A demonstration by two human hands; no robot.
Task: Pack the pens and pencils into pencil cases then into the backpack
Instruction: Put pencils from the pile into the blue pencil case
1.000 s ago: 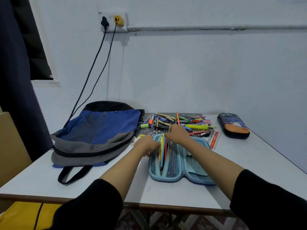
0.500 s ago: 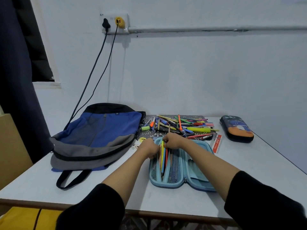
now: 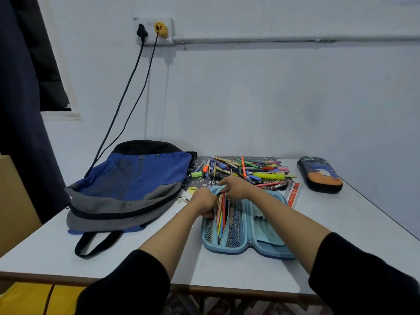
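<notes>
Head view: left fingers [image 3: 208, 214] clamp pencil case [image 3: 261, 223], right fingers [image 3: 225, 188] pinch its pencils [image 3: 221, 220], backpack [image 3: 136, 178] beside.

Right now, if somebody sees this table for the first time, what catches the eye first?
The open blue pencil case in the middle of the table, with the left hand and right hand at its far end. Behind it lies a heap of pens and pencils; a blue and grey backpack lies to the left.

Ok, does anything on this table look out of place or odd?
Nothing damaged or spilled. The loose pens lie in an untidy heap behind the open blue pencil case, which fits mid-packing; the backpack lies flat.
</notes>
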